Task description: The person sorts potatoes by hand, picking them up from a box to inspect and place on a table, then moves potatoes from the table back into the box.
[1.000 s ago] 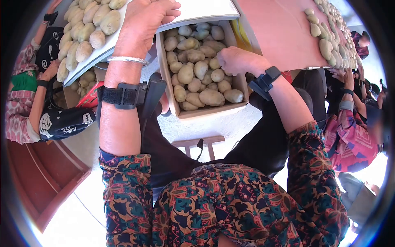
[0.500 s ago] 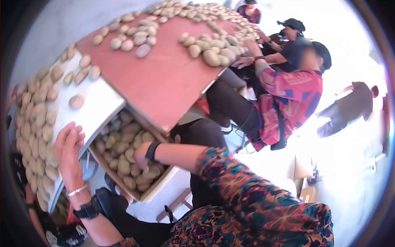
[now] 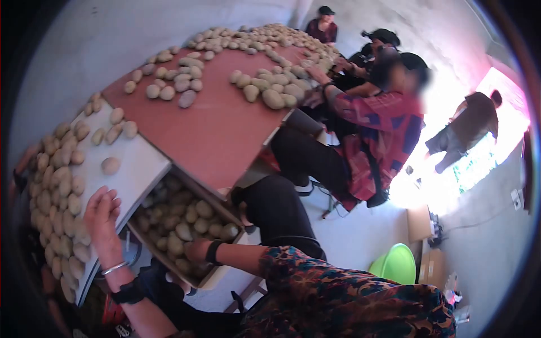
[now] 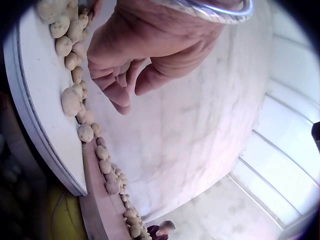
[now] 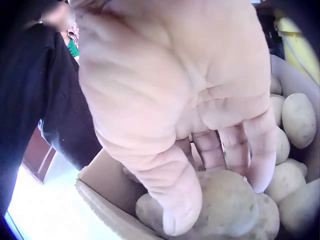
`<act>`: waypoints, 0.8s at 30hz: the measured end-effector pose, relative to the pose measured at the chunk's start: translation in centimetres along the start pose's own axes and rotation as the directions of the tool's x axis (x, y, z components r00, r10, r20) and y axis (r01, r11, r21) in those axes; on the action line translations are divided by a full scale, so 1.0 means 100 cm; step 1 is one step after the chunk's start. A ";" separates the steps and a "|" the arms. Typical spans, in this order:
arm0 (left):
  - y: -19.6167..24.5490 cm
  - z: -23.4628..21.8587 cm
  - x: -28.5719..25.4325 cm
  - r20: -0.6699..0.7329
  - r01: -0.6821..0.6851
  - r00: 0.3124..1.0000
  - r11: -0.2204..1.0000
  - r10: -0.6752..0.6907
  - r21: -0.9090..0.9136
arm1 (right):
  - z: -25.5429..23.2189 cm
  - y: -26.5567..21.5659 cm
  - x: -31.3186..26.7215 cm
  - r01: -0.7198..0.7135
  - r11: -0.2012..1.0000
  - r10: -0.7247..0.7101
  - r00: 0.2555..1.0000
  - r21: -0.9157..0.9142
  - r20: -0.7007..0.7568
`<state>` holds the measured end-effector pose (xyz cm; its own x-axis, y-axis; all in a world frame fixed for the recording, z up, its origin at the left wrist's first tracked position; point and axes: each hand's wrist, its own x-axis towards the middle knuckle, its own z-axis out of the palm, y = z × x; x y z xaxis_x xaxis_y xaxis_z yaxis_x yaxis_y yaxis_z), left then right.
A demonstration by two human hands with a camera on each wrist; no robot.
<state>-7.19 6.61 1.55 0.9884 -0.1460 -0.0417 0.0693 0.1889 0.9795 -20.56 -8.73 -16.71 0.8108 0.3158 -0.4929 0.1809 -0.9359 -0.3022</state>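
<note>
My right hand (image 3: 197, 249) is down inside a cardboard box (image 3: 216, 276) filled with potatoes (image 3: 183, 231). In the right wrist view, its thumb and fingers curl round a pale potato (image 5: 227, 200) near the box wall (image 5: 107, 177). My left hand (image 3: 103, 222) is raised beside the edge of the white tabletop (image 3: 138, 155), palm inward and fingers loosely bent. Nothing sits between its thumb and fingers (image 4: 117, 95) in the left wrist view. A single potato (image 3: 110, 165) lies on the white tabletop beyond that hand.
Many potatoes (image 3: 59, 197) are heaped along the left of the white tabletop. A red tabletop (image 3: 186, 135) adjoins it, bearing more potato piles (image 3: 270, 87). A person in a patterned red shirt (image 3: 372, 121) sits at its right side. A green basin (image 3: 394, 265) stands on the floor.
The head view has swung right, bringing the room and the green basin into sight. My right hand has shifted toward the box's near end and sunk lower among the potatoes. The left stays raised.
</note>
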 end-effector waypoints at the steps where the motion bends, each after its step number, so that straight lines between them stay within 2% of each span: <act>1: 0.001 0.002 -0.001 -0.009 -0.011 1.000 1.000 0.011 -0.003 | -0.017 -0.005 -0.016 0.039 0.998 -0.039 0.999 0.043 0.005; 6: 0.010 0.013 -0.009 -0.021 0.006 1.000 0.999 -0.007 -0.043 | -0.013 -0.005 -0.003 0.135 0.989 -0.124 0.981 -0.067 0.150; 9: 0.013 0.011 -0.010 -0.026 0.023 0.999 1.000 -0.023 -0.009 | -0.021 -0.005 0.001 0.112 0.990 -0.094 0.976 -0.083 0.195; 11: 0.018 0.016 -0.015 0.010 0.023 1.000 0.993 -0.025 0.115 | -0.028 -0.007 -0.003 0.071 0.996 -0.056 0.973 -0.061 0.226; 12: 0.015 0.016 -0.015 -0.002 0.024 1.000 0.993 -0.024 0.116 | -0.019 -0.002 0.006 0.081 0.995 -0.064 0.971 -0.064 0.229; 14: 0.002 0.015 -0.010 0.096 -0.087 0.994 0.885 0.049 0.458 | 0.010 0.016 0.030 -0.053 0.995 0.023 0.943 0.081 0.332; 15: -0.008 0.013 -0.008 0.130 -0.210 0.978 0.736 0.166 0.644 | 0.001 0.012 0.028 -0.041 0.996 0.013 0.942 0.075 0.335; 16: -0.005 0.013 -0.011 0.116 -0.204 0.979 0.734 0.171 0.648 | -0.017 0.009 0.019 0.013 0.999 -0.030 0.933 0.049 0.359; 18: 0.002 0.024 -0.023 0.130 -0.176 0.984 0.550 0.121 0.817 | -0.028 0.011 0.015 0.082 0.996 -0.082 0.917 0.016 0.390; 19: 0.008 0.026 -0.026 0.139 -0.155 0.988 0.526 0.071 0.836 | -0.028 0.014 0.017 0.135 0.991 -0.130 0.912 0.013 0.389; 20: 0.008 0.025 -0.027 0.123 -0.143 0.990 0.524 0.073 0.840 | -0.032 0.014 0.019 0.188 0.982 -0.177 0.904 0.011 0.388; 21: 0.006 0.023 -0.027 0.142 -0.172 0.985 0.468 0.099 0.867 | -0.037 0.014 0.023 0.242 0.970 -0.223 0.901 -0.003 0.372; 22: 0.005 0.021 -0.028 0.163 -0.199 0.979 0.410 0.120 0.890 | -0.044 0.022 0.024 0.173 0.981 -0.193 0.921 0.087 0.337; 24: 0.005 0.017 -0.027 0.132 -0.170 0.984 0.402 0.120 0.900 | -0.109 0.009 0.008 0.081 0.974 -0.136 0.956 0.213 0.260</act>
<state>-10.11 5.43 2.47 0.9629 -0.2494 0.1026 -0.2618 -0.7732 0.5776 -13.68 -10.99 -8.47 0.6055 0.4702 -0.6421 0.1232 -0.8525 -0.5081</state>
